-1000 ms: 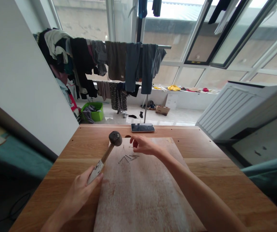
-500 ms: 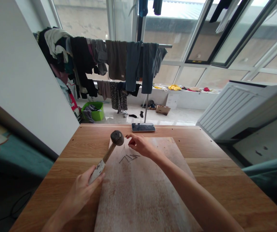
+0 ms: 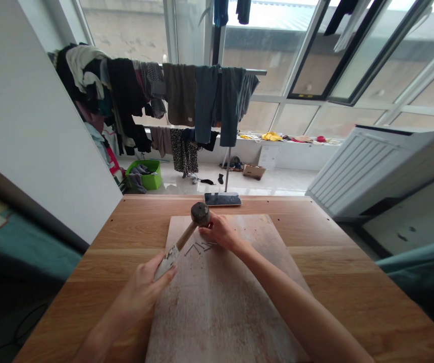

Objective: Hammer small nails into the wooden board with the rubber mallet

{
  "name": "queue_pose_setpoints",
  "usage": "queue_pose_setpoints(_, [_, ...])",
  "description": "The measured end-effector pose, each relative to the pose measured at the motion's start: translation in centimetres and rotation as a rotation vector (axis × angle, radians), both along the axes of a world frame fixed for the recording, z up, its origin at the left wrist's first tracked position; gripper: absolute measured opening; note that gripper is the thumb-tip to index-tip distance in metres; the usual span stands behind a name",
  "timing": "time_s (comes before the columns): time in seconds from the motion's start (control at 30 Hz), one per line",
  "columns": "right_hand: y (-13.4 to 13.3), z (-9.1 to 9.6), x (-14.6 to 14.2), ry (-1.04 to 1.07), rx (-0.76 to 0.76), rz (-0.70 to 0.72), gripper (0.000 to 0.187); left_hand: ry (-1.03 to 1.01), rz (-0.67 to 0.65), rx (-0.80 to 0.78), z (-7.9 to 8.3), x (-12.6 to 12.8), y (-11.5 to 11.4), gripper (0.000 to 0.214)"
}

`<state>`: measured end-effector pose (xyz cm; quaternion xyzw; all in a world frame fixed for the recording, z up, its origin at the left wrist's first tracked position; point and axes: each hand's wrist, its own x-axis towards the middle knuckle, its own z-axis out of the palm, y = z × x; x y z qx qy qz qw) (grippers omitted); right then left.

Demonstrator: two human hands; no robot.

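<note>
My left hand (image 3: 152,282) is wrapped round the pale, worn grip of a mallet (image 3: 186,237) with a dark, round head. The mallet slants up and to the right, its head over the far left part of a worn wooden board (image 3: 209,302). Just right of the head is my right hand (image 3: 219,231), fingers curled and close together, low over the board. The mallet head covers its fingertips, so what they pinch, if anything, is hidden. Several loose nails (image 3: 198,247) lie on the board just in front of that hand.
The board lies on a wooden table (image 3: 118,262). A phone (image 3: 222,199) rests at the table's far edge. Beyond it stand a rack of hanging clothes (image 3: 181,96) and a green basket (image 3: 151,176). A white panel (image 3: 43,101) rises at the left, a white ribbed unit (image 3: 357,166) at the right.
The mallet has moved right, its head now in front of my right fingertips. My right hand's fingers, spread a little before, have drawn in lower. The nails lie as before.
</note>
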<state>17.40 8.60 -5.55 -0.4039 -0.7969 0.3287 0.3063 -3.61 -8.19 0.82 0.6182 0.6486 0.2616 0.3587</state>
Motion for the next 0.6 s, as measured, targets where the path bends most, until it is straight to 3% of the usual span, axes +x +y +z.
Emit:
queue_pose_setpoints(0.17, [0.0,0.9,1.5,-0.004,0.012,0.043,0.062,0.038,-0.016,0.005,-1.0,0.4,0.4,0.034])
queue_pose_setpoints(0.23, [-0.1,1.7,2.5,-0.025,0.030,0.050,0.055,0.034,-0.013,0.018,-1.2,0.5,0.4,0.034])
queue_pose_setpoints(0.37, [-1.0,3.5,3.8,-0.133,0.048,0.102,0.020,0.043,-0.023,0.007,-1.0,0.4,0.4,0.034])
queue_pose_setpoints(0.6, [-2.6,4.8,2.7,-0.346,0.039,0.213,0.027,-0.005,0.053,0.007,-0.3,0.0,-0.1,0.038])
